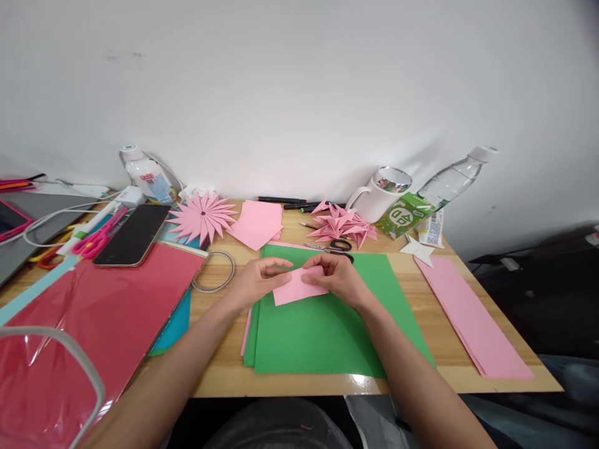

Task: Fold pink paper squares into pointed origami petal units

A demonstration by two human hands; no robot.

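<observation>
A small rectangle of pink paper (294,292) is held just above a stack of green paper sheets (341,340). My left hand (262,279) pinches its upper left part, thumb in front. At the upper right, my right hand (334,277) grips the same paper between thumb and fingers. Beyond my right hand lie black-handled scissors (340,246), partly on the green stack. A heap of folded pink paper points (341,224) sits behind them. Square pink sheets (257,223) lie farther back on the left, beside a pink paper pinwheel star (203,213).
Long pink strips (472,318) lie at the right. A white mug (381,193), green carton (405,215) and clear bottle (453,178) stand along the wall. At the left are a red folder (107,305), a phone (133,236), pink scissors (100,234) and a white bottle (150,174).
</observation>
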